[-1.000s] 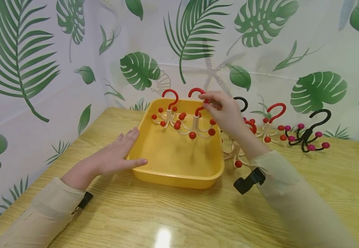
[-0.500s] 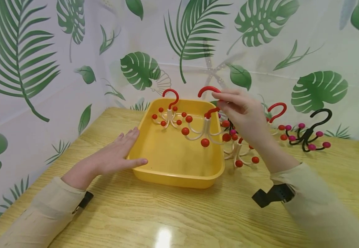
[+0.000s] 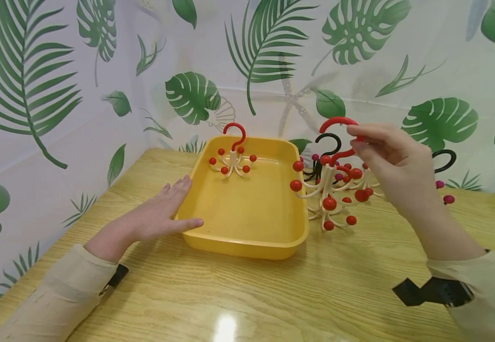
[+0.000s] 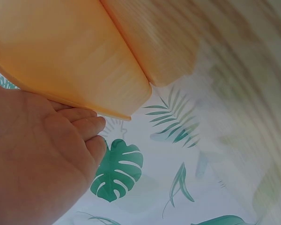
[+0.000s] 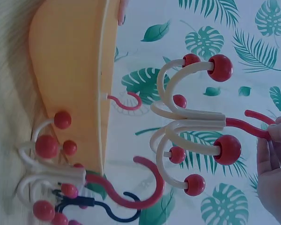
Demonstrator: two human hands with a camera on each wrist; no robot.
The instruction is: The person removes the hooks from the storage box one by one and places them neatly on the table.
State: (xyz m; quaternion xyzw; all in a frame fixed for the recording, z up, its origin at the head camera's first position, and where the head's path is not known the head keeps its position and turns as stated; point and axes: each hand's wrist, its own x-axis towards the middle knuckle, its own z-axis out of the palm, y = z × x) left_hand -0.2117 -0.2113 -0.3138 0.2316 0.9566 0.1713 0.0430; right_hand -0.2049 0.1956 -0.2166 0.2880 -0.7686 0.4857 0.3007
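Note:
My right hand [image 3: 401, 166] pinches the red hook of a multi-arm hanger [image 5: 196, 119] with cream arms and red ball tips. It hangs upright just right of the yellow tray [image 3: 247, 251], and in the head view it overlaps other hangers behind it. My left hand [image 3: 162, 213] lies with straight fingers along the tray's left rim, thumb over the near left corner. In the left wrist view its fingers [image 4: 86, 124] touch the rim from outside. Inside the tray, toward the back, stands one red-hooked cream hanger [image 3: 233, 161].
Right of the tray a cream and red hanger [image 5: 79, 176] stands on the wooden table [image 3: 213, 294], partly covered by the held one. Behind it is a black-hooked hanger [image 3: 334, 141] with pink balls. Another black hanger [image 3: 445, 164] shows past my right hand. A leaf-printed wall covering [image 3: 144, 95] borders the table.
My right hand has carried the pinched hanger rightward, from over the tray to beyond its right rim. My left hand and the tray have stayed put.

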